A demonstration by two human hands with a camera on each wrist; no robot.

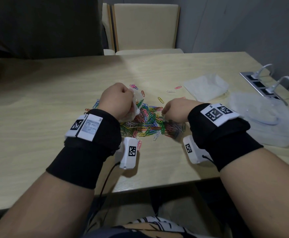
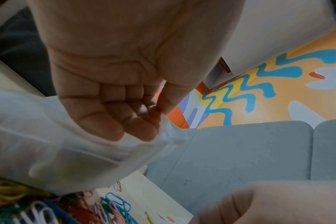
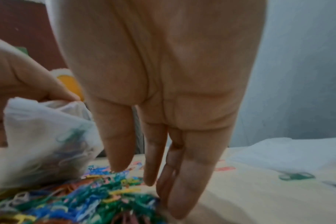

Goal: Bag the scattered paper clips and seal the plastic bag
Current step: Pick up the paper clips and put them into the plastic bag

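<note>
A heap of coloured paper clips [image 1: 148, 121] lies in the middle of the wooden table [image 1: 54, 93]. My left hand [image 1: 118, 100] is just above the heap's left side and grips the rim of a small translucent plastic bag [image 1: 135, 107]. In the left wrist view the thumb and curled fingers [image 2: 136, 125] pinch the bag [image 2: 67, 144]. In the right wrist view the bag [image 3: 44, 144] has some clips inside. My right hand [image 1: 172, 110] is at the heap's right side, with straight fingers [image 3: 184, 189] pointing down and touching the clips [image 3: 86, 200].
Two more clear plastic bags [image 1: 207, 87] [image 1: 263, 117] lie on the right of the table. A socket strip with plugged cables [image 1: 260, 85] sits at the far right edge. Stray clips [image 1: 178, 87] lie beyond the heap. A chair [image 1: 145, 28] stands behind the table.
</note>
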